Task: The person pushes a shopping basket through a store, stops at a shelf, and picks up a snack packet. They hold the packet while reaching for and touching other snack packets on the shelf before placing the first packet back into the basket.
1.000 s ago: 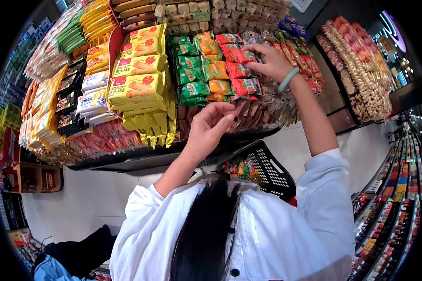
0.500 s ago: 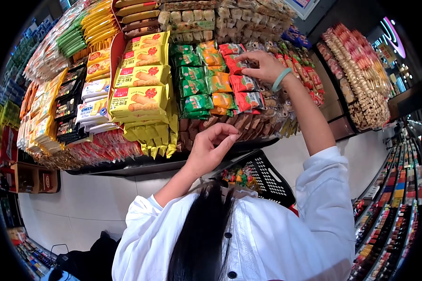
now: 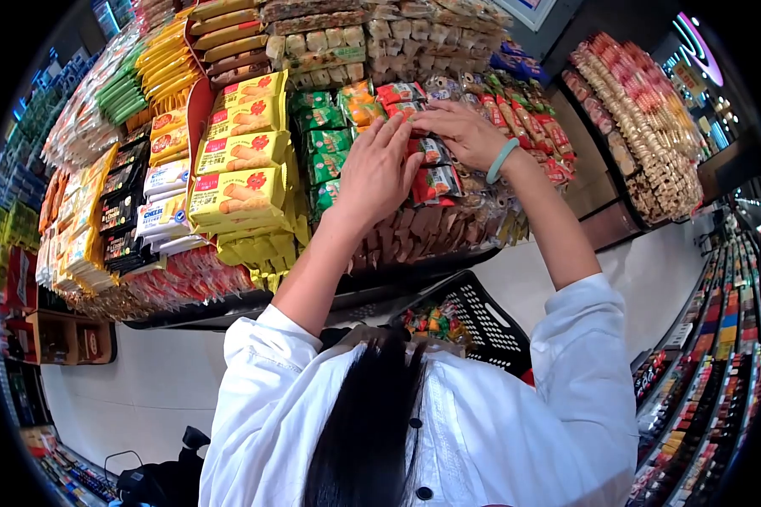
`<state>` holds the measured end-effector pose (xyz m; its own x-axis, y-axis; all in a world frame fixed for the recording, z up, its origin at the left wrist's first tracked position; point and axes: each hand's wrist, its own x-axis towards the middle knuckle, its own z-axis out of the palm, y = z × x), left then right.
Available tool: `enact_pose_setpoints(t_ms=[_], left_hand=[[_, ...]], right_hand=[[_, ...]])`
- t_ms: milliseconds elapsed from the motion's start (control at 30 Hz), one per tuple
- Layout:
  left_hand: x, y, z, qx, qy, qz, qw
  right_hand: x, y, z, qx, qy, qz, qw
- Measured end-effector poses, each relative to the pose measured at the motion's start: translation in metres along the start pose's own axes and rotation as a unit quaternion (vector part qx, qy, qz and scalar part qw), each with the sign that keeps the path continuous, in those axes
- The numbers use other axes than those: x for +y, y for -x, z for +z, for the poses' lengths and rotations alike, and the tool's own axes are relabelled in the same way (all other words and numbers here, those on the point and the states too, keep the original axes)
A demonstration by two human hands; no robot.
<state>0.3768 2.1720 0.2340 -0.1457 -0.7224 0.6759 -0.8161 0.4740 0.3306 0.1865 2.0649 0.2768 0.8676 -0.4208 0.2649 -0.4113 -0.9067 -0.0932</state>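
Observation:
My left hand [image 3: 374, 167] lies over the orange snack packets [image 3: 364, 110], hiding most of that column. Its fingers are stretched out, and the fingertips come close to those of my right hand [image 3: 472, 139]. Over the red snack packets [image 3: 437, 183], the right hand has its fingers extended to the left, with a pale green bracelet [image 3: 503, 159] round the wrist. What lies directly under both sets of fingertips is hidden. Green snack packets [image 3: 325, 142] stand in a column left of the left hand.
Stacked yellow biscuit packs [image 3: 239, 193] rise to the left. Brown-wrapped snacks [image 3: 406, 237] line the display's front. Below it, a black shopping basket [image 3: 486, 321] holds colourful packets. Another snack display [image 3: 643, 135] stands at the right, past a strip of floor.
My left hand has moved forward from the display's front edge onto the orange packets, its fingers straightening. My right hand has shifted slightly down, its fingertips now close to the left hand.

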Motion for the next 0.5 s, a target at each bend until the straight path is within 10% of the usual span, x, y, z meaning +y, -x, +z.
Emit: enact_pose_setpoints(t_ms=[500], left_hand=[[-0.001,-0.012,-0.002,-0.119,-0.066,-0.043,0.990]], right_hand=[[0.010,0.001,0.004,0.035,-0.028,-0.009,0.999]])
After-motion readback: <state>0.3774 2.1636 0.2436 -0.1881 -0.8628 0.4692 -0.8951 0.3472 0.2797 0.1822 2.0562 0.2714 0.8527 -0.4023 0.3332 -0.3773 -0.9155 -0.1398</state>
